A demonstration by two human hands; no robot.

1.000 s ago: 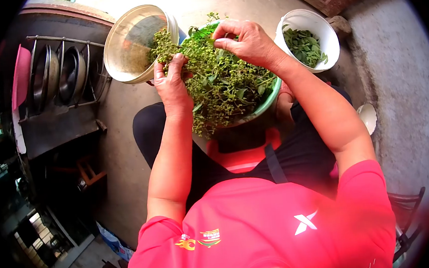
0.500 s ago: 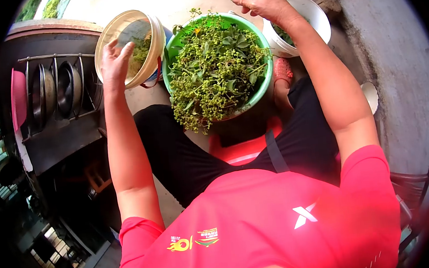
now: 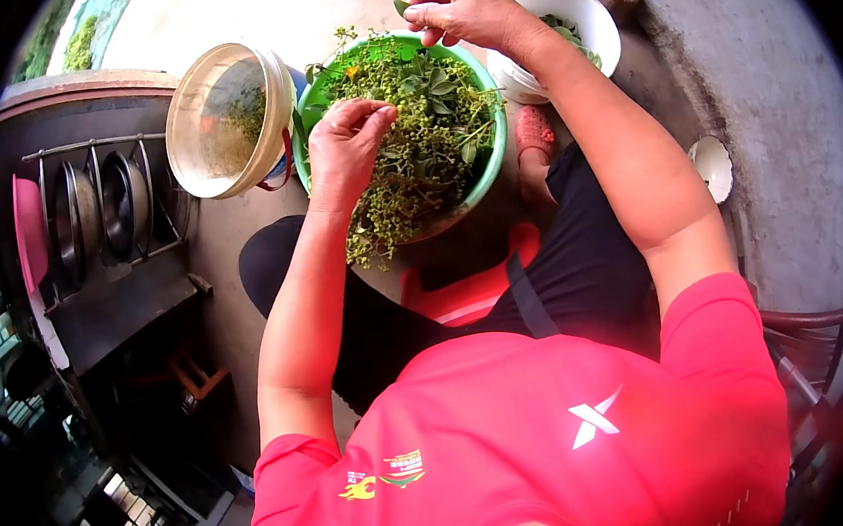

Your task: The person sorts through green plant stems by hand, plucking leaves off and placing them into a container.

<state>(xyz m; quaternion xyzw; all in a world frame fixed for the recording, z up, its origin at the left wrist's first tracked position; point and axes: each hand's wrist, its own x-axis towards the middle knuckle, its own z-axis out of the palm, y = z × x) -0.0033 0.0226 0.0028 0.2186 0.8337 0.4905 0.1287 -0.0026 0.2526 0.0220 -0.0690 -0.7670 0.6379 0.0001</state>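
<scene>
Right hand [image 3: 474, 13]: fingers pinch a single green leaf [image 3: 401, 7] just left of the white bucket [image 3: 605, 33], which contains loose leaves [image 3: 562, 28]. Left hand [image 3: 344, 156], above the heaped green sprigs [image 3: 424, 160]: fingers drawn close to the thumb; whether they grip anything cannot be told. The sprigs fill the green basin [image 3: 500, 138], overhanging its near rim.

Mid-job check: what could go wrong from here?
The sprigs overhang the near rim of the basin, so some could drop to the floor.
The leaf sticks out from the fingertips of the right hand, outside the white bucket, so it might slip and miss it.
The red shoe is close to the basin; shifting it might bump the basin.
</scene>
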